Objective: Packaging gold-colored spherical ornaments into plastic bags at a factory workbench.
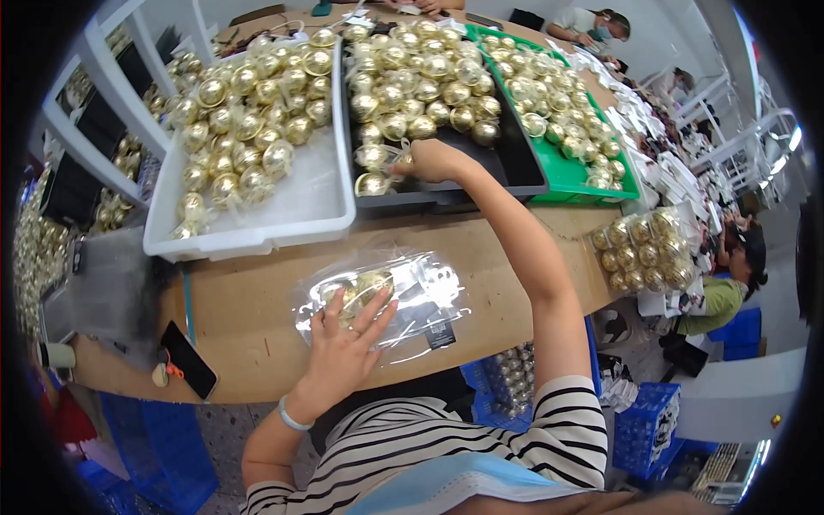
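Ref: black tray (517, 170). Right hand (436, 163) in its near-left corner, fingers curled at wrapped gold balls (372, 184); can't tell if pinching. Left hand (342, 350) spread on clear plastic bag (438, 287), table (245, 322) side nearer wearer, probably steadying it.

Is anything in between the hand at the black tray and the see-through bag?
Yes, the black tray's near wall stands between the right hand and the clear bag under the left hand. Nothing else visible blocks the way.
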Demonstrator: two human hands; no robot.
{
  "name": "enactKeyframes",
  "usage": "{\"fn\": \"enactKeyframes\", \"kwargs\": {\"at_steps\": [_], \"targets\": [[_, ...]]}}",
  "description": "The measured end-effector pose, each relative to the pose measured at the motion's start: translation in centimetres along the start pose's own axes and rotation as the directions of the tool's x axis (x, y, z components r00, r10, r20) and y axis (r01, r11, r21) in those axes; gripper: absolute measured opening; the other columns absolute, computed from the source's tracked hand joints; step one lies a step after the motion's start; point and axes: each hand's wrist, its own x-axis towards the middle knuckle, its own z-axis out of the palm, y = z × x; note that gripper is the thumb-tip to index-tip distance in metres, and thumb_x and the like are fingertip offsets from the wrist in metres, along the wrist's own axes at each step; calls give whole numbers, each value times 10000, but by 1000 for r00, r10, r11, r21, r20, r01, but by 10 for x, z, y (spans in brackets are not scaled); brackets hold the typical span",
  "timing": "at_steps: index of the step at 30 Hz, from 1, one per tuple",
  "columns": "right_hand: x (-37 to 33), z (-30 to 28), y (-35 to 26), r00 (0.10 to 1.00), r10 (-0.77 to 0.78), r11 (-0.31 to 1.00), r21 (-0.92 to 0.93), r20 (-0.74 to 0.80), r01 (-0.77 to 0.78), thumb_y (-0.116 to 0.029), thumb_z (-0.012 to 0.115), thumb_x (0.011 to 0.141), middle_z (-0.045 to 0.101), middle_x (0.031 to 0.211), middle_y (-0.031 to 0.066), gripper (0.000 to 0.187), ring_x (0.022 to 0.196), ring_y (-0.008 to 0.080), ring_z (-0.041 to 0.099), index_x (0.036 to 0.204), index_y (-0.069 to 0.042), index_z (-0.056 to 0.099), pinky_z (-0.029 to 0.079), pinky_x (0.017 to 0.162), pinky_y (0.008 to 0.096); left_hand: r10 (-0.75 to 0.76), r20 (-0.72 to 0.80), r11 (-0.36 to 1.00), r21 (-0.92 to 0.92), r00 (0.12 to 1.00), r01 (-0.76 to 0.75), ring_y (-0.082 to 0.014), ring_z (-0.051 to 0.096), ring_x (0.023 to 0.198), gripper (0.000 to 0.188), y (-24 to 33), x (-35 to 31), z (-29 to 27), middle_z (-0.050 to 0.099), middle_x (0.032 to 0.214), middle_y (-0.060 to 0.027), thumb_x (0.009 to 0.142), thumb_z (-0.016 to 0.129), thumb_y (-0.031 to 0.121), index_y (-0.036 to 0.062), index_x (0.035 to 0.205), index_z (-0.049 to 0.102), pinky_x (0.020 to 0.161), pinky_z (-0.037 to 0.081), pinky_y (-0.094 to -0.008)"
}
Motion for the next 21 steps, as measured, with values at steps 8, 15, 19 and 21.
{"fn": "enactKeyframes", "kwargs": {"at_steps": [8, 15, 19, 21], "targets": [[-217, 33, 49, 941, -27, -412, 861, -338, 298, -292, 425, 1091, 525, 1448, 182, 520, 1212, 267, 589, 1490, 40, 402, 483, 1011, 385, -22, -5, 999, -36, 1000, 21, -445, 355, 1366, 790, 4, 1, -5, 387, 1611, 65, 776, 791, 230, 265, 1506, 489, 1017, 325, -528], [-251, 125, 32, 938, 137, 736, 667, -320, 120, -327, 687, 979, 470, 1399, 164, 671, 1255, 304, 520, 1484, 24, 417, 430, 1064, 395, -95, 45, 991, -94, 994, 99, -429, 320, 1382, 799, 6, 8, -13, 420, 1586, 63, 788, 807, 253, 236, 1514, 477, 1140, 271, -539], [-219, 131, 24, 910, -197, 899, 303, -366, 316, -160, 767, 915, 493, 1350, 108, 598, 1273, 201, 497, 1429, -34, 489, 426, 1076, 351, -86, 20, 991, -101, 996, 88, -408, 328, 1380, 838, 5, 11, -13, 453, 1563, 42, 775, 815, 238, 187, 1528, 451, 1150, 271, -511], [-203, 135, 17, 956, -281, 300, 939, -83, 170, -162, 800, 877, 539, 1335, 134, 644, 1210, 219, 521, 1426, -66, 478, 415, 1069, 356, -87, 28, 991, -103, 996, 90, -405, 331, 1376, 843, 4, 10, -14, 470, 1550, 30, 770, 817, 232, 178, 1528, 451, 1150, 275, -501]]}}
